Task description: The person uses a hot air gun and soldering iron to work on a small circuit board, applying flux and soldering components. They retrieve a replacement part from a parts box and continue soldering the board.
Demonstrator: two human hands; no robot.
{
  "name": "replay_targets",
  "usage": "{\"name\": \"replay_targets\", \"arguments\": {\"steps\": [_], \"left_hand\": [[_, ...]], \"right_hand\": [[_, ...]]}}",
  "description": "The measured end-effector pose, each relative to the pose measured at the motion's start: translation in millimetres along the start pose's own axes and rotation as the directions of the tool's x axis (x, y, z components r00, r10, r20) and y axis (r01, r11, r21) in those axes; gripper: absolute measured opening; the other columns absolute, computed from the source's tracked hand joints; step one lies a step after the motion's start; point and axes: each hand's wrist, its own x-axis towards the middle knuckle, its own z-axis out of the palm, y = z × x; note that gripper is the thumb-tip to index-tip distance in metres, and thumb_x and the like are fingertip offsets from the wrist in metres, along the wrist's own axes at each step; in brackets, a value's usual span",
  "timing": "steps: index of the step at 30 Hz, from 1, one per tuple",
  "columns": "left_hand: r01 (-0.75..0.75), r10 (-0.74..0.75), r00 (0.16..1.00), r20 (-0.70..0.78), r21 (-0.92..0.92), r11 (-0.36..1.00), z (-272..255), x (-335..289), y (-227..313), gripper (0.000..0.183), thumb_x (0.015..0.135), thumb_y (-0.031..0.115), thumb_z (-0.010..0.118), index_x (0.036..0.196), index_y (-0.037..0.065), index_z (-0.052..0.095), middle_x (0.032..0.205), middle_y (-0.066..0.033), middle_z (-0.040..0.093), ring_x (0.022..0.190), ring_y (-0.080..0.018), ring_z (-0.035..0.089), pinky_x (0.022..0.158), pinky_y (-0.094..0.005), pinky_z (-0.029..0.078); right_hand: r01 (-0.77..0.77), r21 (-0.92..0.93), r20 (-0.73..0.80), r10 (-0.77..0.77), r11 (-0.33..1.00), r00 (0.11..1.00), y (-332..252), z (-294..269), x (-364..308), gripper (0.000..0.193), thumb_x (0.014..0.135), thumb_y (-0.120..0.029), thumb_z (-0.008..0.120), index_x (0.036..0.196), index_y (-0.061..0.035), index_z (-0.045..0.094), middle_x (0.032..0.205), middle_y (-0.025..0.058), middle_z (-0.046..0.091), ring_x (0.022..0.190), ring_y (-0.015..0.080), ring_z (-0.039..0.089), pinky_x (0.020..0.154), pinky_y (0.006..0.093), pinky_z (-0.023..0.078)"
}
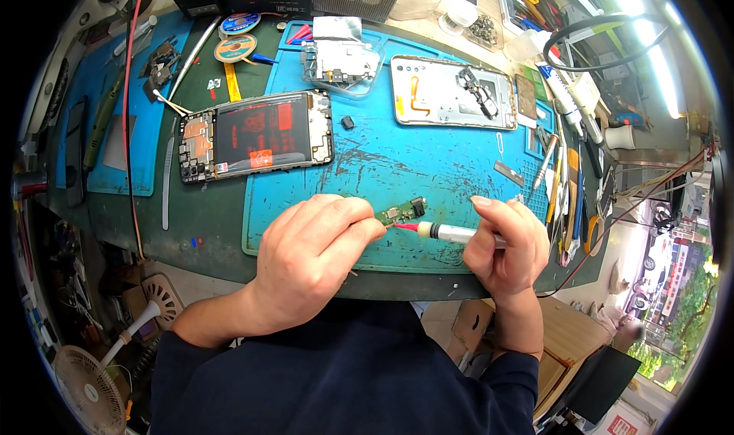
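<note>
My left hand [310, 255] pinches the left end of a small green circuit board [403, 212] above the blue work mat. Dark and silvery parts show at the board's far right corner. In my right hand [508, 244] lies a slim syringe [455, 234] with a pinkish-red tip, the fingers curled round its barrel. The tip points left and meets or nearly meets the board's near edge; I cannot tell if it touches. An opened phone [256, 133] with a black battery lies beyond my left hand.
A phone back shell [455, 91] with loose parts lies at the far right. Beside it stands a clear tray [340, 64] of phone parts. Solder spools [235, 49] sit at the back. Tweezers and pens [569, 183] line the right edge. A red cable [131, 129] hangs at left.
</note>
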Motion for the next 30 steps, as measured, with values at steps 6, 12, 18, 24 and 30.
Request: {"name": "replay_targets", "arguments": {"steps": [6,12,18,24,30], "left_hand": [[0.011,-0.012,0.999,-0.038,-0.011,1.0,0.5,2.1,1.2,0.022,0.07,0.004,0.074,0.092,0.002,0.069,0.094,-0.0062,0.065,0.083,-0.0229,0.066,0.065,-0.0346,0.053],[0.008,-0.008,0.999,-0.047,-0.002,1.0,2.2,3.4,0.5,0.021,0.07,0.004,0.075,0.09,0.003,0.069,0.093,-0.0052,0.065,0.079,-0.0214,0.066,0.064,-0.0335,0.052],[0.011,-0.011,0.996,-0.085,-0.003,1.0,4.6,7.2,2.4,0.02,0.069,0.004,0.076,0.088,0.005,0.069,0.089,-0.0035,0.065,0.076,-0.0206,0.066,0.062,-0.0328,0.052],[0.009,-0.009,0.997,-0.076,0.002,1.0,5.1,9.2,2.8,0.02,0.069,0.004,0.076,0.088,0.005,0.07,0.088,-0.0033,0.065,0.075,-0.0202,0.066,0.061,-0.0325,0.051],[0.017,-0.017,0.997,-0.074,-0.003,1.0,4.4,9.9,3.1,0.019,0.07,0.003,0.077,0.088,0.005,0.069,0.088,-0.0032,0.065,0.075,-0.0202,0.066,0.06,-0.0327,0.051]], "right_hand": [[-0.009,-0.03,-0.02,0.009,0.999,1.0,0.9,-1.0,0.2,0.02,0.094,-0.005,0.062,0.11,0.0063,0.066,0.078,0.0069,0.064,0.048,0.0148,0.047,0.043,0.0297,0.036],[-0.028,-0.055,-0.04,0.025,0.998,0.999,3.4,-1.7,-2.0,0.02,0.092,-0.002,0.062,0.11,0.0046,0.067,0.074,0.0045,0.06,0.048,0.0147,0.046,0.043,0.0296,0.036],[-0.007,-0.06,-0.048,0.005,0.998,0.999,3.6,-1.7,-0.1,0.021,0.09,0.0,0.062,0.11,0.0047,0.066,0.074,0.0044,0.061,0.048,0.0146,0.047,0.043,0.0299,0.036],[-0.017,-0.047,-0.042,0.015,0.999,0.999,2.8,-2.2,0.1,0.021,0.09,0.001,0.062,0.11,0.005,0.066,0.074,0.005,0.062,0.048,0.0148,0.048,0.043,0.0299,0.037],[-0.024,-0.039,-0.027,0.023,0.999,0.999,1.8,-3.3,0.0,0.021,0.089,0.001,0.062,0.109,0.0041,0.067,0.074,0.0056,0.062,0.049,0.0157,0.049,0.044,0.0304,0.038]]}}
